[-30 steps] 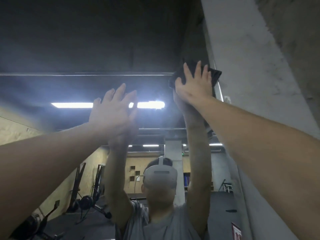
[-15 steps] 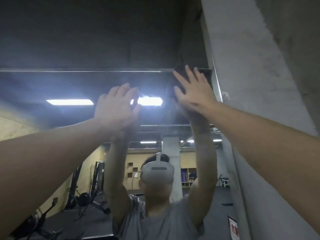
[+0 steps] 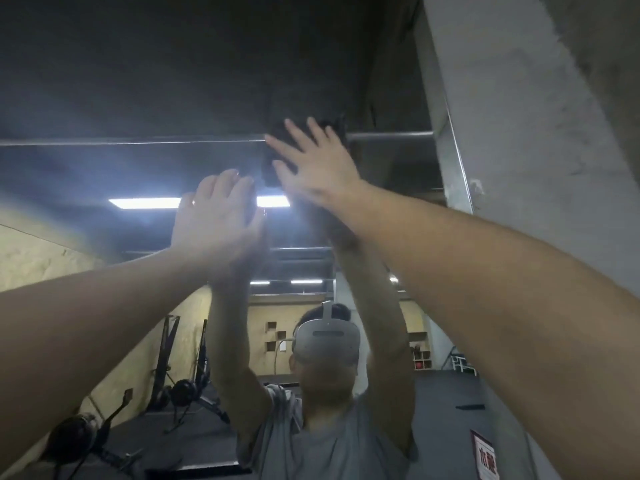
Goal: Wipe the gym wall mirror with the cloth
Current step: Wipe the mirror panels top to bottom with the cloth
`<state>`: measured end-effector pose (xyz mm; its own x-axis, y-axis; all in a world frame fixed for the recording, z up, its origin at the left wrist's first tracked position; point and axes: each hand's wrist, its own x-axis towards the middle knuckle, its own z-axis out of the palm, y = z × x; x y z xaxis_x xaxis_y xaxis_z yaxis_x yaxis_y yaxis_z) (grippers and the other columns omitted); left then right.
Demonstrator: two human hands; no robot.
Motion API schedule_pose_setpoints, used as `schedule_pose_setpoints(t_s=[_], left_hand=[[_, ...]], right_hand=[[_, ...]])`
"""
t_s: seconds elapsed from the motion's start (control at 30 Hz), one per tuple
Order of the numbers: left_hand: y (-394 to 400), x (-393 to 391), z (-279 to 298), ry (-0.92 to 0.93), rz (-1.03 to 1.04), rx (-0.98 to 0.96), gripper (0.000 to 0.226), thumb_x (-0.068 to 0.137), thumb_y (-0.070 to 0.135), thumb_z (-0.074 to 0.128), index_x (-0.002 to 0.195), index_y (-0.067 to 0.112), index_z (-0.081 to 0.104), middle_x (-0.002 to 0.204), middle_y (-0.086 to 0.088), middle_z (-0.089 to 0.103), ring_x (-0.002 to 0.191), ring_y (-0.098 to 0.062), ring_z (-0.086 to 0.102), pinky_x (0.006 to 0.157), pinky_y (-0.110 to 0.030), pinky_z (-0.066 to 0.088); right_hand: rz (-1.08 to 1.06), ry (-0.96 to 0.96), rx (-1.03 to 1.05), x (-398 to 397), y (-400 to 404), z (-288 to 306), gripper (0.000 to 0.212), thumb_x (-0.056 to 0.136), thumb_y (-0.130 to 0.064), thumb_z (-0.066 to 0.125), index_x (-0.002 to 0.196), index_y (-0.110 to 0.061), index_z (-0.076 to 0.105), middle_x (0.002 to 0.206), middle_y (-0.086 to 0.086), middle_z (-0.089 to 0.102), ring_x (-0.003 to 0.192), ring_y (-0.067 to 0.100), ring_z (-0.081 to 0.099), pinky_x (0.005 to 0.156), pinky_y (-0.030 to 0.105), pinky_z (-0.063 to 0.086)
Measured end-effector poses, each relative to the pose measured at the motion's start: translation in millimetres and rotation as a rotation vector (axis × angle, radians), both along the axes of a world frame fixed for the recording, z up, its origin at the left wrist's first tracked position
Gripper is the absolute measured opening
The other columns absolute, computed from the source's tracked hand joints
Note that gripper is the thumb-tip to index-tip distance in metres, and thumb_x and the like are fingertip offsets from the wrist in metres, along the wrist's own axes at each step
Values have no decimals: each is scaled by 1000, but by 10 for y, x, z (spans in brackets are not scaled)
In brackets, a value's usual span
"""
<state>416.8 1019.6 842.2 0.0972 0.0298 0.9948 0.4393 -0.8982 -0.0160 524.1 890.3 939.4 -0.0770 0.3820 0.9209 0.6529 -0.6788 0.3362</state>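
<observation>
**gymrat_09:** ok so what's going on up top here? Both arms are stretched way overhead.

**mopguy:** Yeah. The right hand (image 3: 313, 171) is flat, fingers straight and spread, pressing a dark, crumpled cleaning cloth (image 3: 277, 157) against the big frameless gym wall mirror (image 3: 104, 174). No curled grip on it, just an open palm pushing it onto the glass.

**gymrat_09:** Where exactly is the cloth sitting?

**mopguy:** Right at the mirror's top edge. It overlaps the thin silver top rim (image 3: 138, 143) and pokes a little above it onto the dark wall. It's right of the middle, near the grey concrete pillar (image 3: 519, 133) that borders the mirror on the right, but not touching it.

**gymrat_09:** And the left hand?

**mopguy:** Left hand (image 3: 218, 216) is lower and just beside the right one, fingers straight and close together, palm toward the glass. It's empty. Looks like it's on the mirror, but I honestly can't tell if it's touching or just near. It covers the middle of a reflected bright ceiling light strip (image 3: 145, 203).

**gymrat_09:** Anything else in the reflection?

**mopguy:** The person in a grey t-shirt (image 3: 329, 448) with a light grey headset (image 3: 327, 342) strapped on, arms up. Black exercise machines (image 3: 180, 393) along the yellowish wall at lower left, and a red-and-white sign (image 3: 485, 459) at lower right, too blurry to read.
</observation>
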Motion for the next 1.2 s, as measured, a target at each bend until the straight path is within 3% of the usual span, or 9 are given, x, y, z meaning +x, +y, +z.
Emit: schedule_pose_setpoints(t_s=[0.17, 0.3, 0.4, 0.57, 0.67, 0.83, 1.0, 1.2], left_hand=[[-93, 34, -105, 31, -18, 54, 58, 102, 45, 42, 154, 21, 36, 161, -4, 35, 146, -25, 31, 116, -48, 28], [-337, 112, -101, 192, -37, 135, 69, 90, 58, 33, 154, 33, 33, 164, 2, 30, 149, -23, 28, 120, -50, 20], [-440, 154, -102, 193, -55, 134, 68, 88, 59, 29, 151, 37, 37, 163, 4, 32, 147, -21, 29, 120, -50, 21], [-300, 31, -119, 143, -46, 122, 60, 91, 50, 31, 147, 32, 44, 156, 2, 41, 140, -24, 39, 112, -47, 31], [-42, -120, -161, 159, -14, 70, 51, 95, 45, 36, 142, 28, 46, 152, 0, 44, 135, -26, 43, 106, -49, 39], [248, -309, -333, 127, 43, 28, 48, 98, 45, 44, 142, 26, 44, 154, -1, 41, 140, -24, 38, 110, -47, 35], [218, -254, -419, 135, 25, 52, 56, 99, 45, 38, 151, 23, 35, 158, -2, 38, 145, -24, 34, 114, -51, 31], [-3, -94, -416, 135, -40, 96, 50, 99, 37, 42, 146, 21, 41, 155, -4, 40, 140, -25, 37, 113, -52, 33]], right_hand=[[17, -66, -164, 156, -245, -428, 54, 105, -59, 24, 158, -54, 17, 173, -10, 6, 160, 22, 0, 128, 42, -5], [-20, 85, 50, 557, -966, -621, 55, 106, -56, 26, 159, -53, 14, 173, -4, 1, 160, 25, -3, 129, 42, -6], [-70, 222, 252, 761, -1324, -674, 57, 106, -56, 26, 161, -50, 10, 174, -1, 0, 160, 27, -2, 129, 43, -4], [-75, 271, 341, 580, -964, -550, 59, 107, -51, 22, 163, -43, 5, 174, 3, -2, 159, 33, -4, 128, 47, -7], [-68, 193, 235, 271, -524, -468, 59, 106, -53, 19, 163, -45, 5, 174, 1, -4, 159, 31, -6, 128, 48, -8], [-25, -18, -39, -90, 206, -675, 57, 105, -60, 17, 161, -51, 10, 173, -5, 0, 159, 26, -6, 128, 47, -8], [-32, -105, -228, 35, -74, -1015, 57, 104, -64, 17, 159, -53, 11, 173, -9, 0, 159, 21, -6, 129, 48, -2], [-56, 159, 157, 556, -990, -1101, 56, 106, -55, 28, 160, -50, 13, 174, 0, 1, 159, 29, -3, 128, 44, -6]])
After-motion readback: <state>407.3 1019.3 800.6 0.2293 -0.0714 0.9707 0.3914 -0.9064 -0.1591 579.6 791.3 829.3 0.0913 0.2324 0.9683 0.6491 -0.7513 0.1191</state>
